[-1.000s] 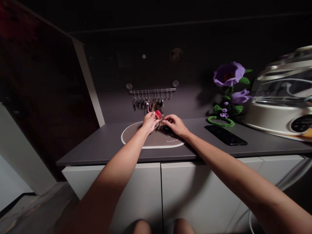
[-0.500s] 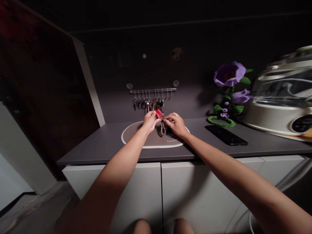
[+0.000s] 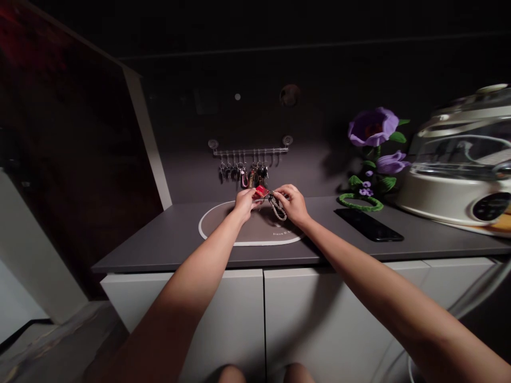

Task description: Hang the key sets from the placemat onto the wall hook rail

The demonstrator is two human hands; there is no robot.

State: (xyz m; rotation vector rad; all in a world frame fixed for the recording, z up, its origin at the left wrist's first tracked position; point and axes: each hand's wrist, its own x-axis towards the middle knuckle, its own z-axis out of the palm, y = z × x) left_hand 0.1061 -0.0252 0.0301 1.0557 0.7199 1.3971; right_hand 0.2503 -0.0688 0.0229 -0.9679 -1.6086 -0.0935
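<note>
Above an oval mat (image 3: 223, 234) on the counter, both of my hands are closed around parts of one small bundle. My left hand (image 3: 244, 204) pinches a red tag (image 3: 262, 191) with pale print on it. Thumb and fingers of my right hand (image 3: 293, 204) grip the top of a grey braided strap (image 3: 280, 211), beside the tag's right edge. The strap's loop hangs down over the mat. How tag and strap are joined is too small to make out. Behind my hands, several keys (image 3: 228, 169) hang from a clear hook rail (image 3: 251, 152) on the wall.
Right of the mat, a black phone (image 3: 369, 224) lies on the dark counter (image 3: 147, 234). Purple fabric flowers (image 3: 374, 126) rise from a green ring (image 3: 361, 202) behind it. A cream appliance (image 3: 443, 191) with a clear lid stands far right. White cabinet doors (image 3: 223, 308) are below.
The braided strap has swung rightward and now hangs at a slant by my right hand. The red tag has tilted flatter, and the view has shifted slightly.
</note>
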